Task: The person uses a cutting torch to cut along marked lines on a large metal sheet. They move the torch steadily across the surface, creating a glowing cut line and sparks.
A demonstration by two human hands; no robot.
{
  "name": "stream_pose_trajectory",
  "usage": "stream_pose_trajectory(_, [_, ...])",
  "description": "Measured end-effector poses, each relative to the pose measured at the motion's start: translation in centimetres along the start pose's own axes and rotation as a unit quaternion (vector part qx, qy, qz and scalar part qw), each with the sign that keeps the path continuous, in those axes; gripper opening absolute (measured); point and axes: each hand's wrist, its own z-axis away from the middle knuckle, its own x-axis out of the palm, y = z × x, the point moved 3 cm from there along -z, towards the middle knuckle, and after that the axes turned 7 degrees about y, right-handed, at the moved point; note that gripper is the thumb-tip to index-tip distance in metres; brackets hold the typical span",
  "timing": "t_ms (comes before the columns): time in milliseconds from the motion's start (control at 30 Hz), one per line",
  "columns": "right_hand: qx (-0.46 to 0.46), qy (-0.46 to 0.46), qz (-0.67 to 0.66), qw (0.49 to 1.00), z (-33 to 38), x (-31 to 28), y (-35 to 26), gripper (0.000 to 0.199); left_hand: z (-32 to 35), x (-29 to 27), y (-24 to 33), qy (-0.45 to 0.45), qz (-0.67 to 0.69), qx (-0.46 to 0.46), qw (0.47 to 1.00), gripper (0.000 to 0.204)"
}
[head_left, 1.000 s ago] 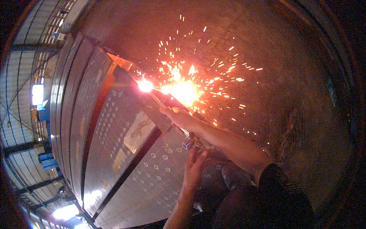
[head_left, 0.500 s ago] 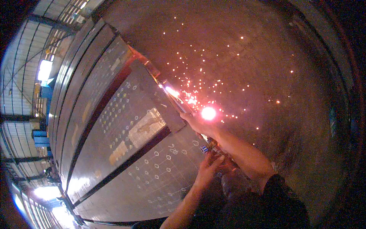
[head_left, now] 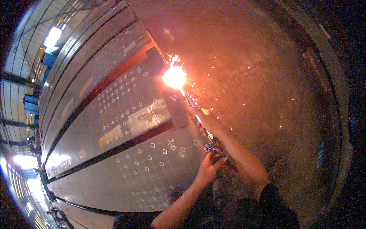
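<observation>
My right hand (head_left: pixel 207 120) is wrapped round the tube of a gas cutting torch (head_left: pixel 209 134), beside the edge of a steel plate (head_left: pixel 179 150). Nearer to me, my left hand (head_left: pixel 209 167) is closed about the torch's valve end, just below a blue knob (head_left: pixel 209 147). From the hands the torch reaches up and left to a blinding glow (head_left: pixel 174 77) at the plate edge. Glare hides the torch tip and the metal there. A few sparks fly to the right, over the brown floor.
Several large steel plates with chalked circles and grid lines lie to the left, parted by dark gaps. A reddish-orange bar (head_left: pixel 133 61) runs between two of them. Blue equipment (head_left: pixel 31 105) and bright openings stand at the far left. Brown floor (head_left: pixel 267 95) spreads to the right.
The glare at the torch tip has grown far brighter, and the spray of sparks is thinner. The separate bright spot near my right hand is gone. Both hands keep their hold; the view has shifted slightly.
</observation>
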Motion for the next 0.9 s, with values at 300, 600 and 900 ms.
stream_pose_trajectory(300, [0.025,0.000,-0.008,1.000,0.6,0.6,-0.1,0.060,0.4,-0.8,-0.1,-0.005,-0.045,0.028,0.999,0.040])
stream_pose_trajectory(600, [0.031,0.010,0.006,0.999,0.4,0.8,0.5,0.063,0.6,-0.9,-0.2,0.000,-0.053,0.048,0.997,0.042])
stream_pose_trajectory(900, [-0.065,0.034,0.142,0.987,-2.9,0.3,0.8,0.065,0.6,-1.3,2.1,-0.013,-0.169,0.014,0.985,0.050])
